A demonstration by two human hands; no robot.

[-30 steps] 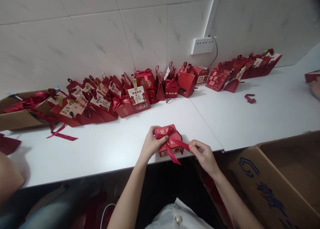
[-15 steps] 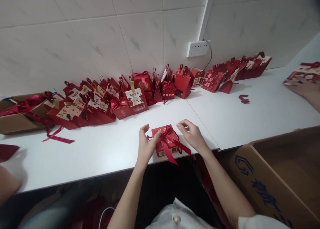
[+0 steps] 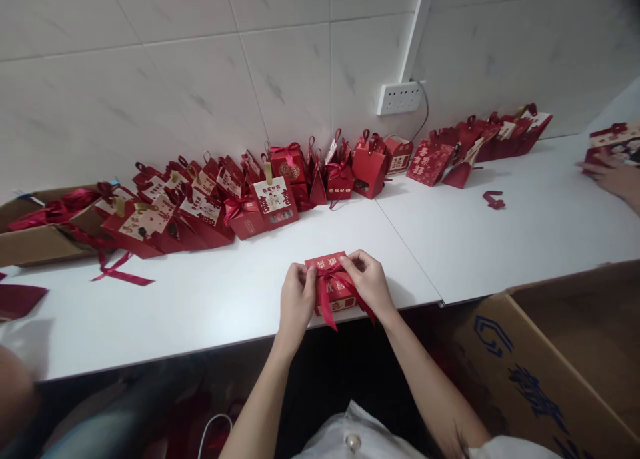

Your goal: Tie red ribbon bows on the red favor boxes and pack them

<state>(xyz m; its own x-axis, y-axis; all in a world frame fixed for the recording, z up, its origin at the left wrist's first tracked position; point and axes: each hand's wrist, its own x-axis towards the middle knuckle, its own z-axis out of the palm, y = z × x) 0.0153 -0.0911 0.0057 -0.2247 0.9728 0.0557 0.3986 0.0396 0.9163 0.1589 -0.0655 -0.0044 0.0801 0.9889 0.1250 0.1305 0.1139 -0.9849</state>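
A small red gift box (image 3: 325, 260) with gold lettering lies near the table's front edge. Tied across its top is a dark red ribbon (image 3: 326, 302) in a bow, one tail hanging over the front. My left hand (image 3: 297, 289) is closed at the box's left side, pinching the bow's left loop between thumb and fingers. At the right, my right hand (image 3: 370, 282) pinches the bow's other side, its fingers over the box's top right corner. The fingers partly hide the loops.
Along the wall stand several red gift boxes (image 3: 275, 202) with tags. An open carton (image 3: 45, 245) of ribbon sits at the left, a large cardboard box (image 3: 505, 352) at the lower right. A ribbon scrap (image 3: 494, 200) lies right. Another person's hand (image 3: 615, 175) holds a box at the far right.
My right hand has come in from beside the box onto the bow. My left fingers have closed at the bow's left side. The ribbon tails have shifted left.
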